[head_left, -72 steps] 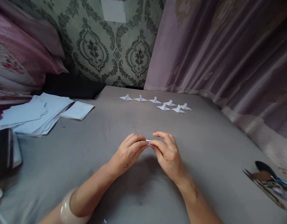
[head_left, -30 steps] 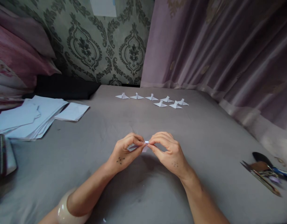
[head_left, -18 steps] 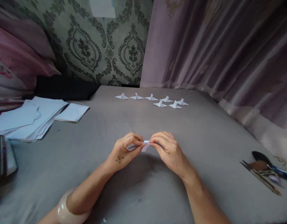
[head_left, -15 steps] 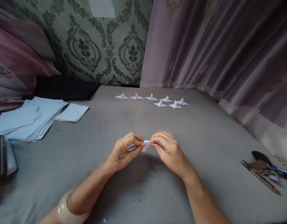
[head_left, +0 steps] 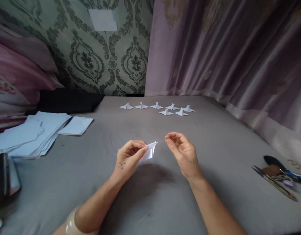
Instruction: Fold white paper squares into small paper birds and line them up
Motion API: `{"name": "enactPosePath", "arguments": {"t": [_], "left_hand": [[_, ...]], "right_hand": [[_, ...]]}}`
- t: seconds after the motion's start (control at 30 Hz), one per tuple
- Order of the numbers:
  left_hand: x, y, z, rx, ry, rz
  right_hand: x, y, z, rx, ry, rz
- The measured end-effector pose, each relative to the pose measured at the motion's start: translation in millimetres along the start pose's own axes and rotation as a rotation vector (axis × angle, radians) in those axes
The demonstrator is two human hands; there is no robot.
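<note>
Between thumb and fingers, my left hand (head_left: pixel 129 158) pinches a small folded white paper (head_left: pixel 149 152) above the grey cloth surface. Its pointed end sticks out toward the right, and part of it is hidden behind my thumb and fingers. My right hand (head_left: pixel 183 151) is held a short way to the right, apart from the paper. Its fingers are curved, with a gap from the thumb, and nothing shows in them. Farther back stand several white folded paper figures (head_left: pixel 156 105) with spread wings, most of them in a row.
White sheets (head_left: pixel 47 130) lie in a loose stack at the left, beside a smaller stack (head_left: pixel 77 125). Black cloth (head_left: pixel 69 101) lies behind them. Scissors (head_left: pixel 273 182) and other small tools lie at the right. A purple curtain (head_left: pixel 180 49) hangs along the back and right.
My right hand has let go of the folded paper and moved away to the right. The paper stays in my left hand, more of it now showing. The camera view has tilted up slightly.
</note>
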State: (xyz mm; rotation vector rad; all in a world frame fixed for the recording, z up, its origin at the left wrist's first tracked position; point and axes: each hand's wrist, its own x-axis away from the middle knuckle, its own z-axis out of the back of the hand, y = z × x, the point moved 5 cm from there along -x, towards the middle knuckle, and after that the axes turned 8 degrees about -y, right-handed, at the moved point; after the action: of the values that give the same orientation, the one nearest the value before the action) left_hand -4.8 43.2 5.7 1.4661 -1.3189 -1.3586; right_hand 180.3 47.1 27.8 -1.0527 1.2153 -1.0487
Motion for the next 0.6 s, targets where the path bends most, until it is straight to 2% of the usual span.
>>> {"name": "enactPosePath", "arguments": {"t": [0.07, 0.17, 0.3, 0.37, 0.5, 0.6], "left_hand": [[0, -5, 1, 0.105, 0.082, 0.039], [0, -8, -3, 0.162, 0.093, 0.052], [3, -13, -11, 0.176, 0.052, 0.087], [3, -15, -13, 0.197, 0.054, 0.107], [4, -20, -12, 0.253, 0.069, 0.156], [4, -22, -11, 0.274, 0.081, 0.186]], "right_hand": [[2, 1, -7, 0.012, -0.043, -0.026], [9, 1, -25, 0.111, -0.155, -0.030], [14, 4, -34, 0.176, -0.117, 0.004], [13, 9, -33, 0.095, -0.101, -0.029], [12, 20, -35, -0.210, -0.181, -0.211], [11, 21, -35, -0.247, -0.175, -0.227]]}}
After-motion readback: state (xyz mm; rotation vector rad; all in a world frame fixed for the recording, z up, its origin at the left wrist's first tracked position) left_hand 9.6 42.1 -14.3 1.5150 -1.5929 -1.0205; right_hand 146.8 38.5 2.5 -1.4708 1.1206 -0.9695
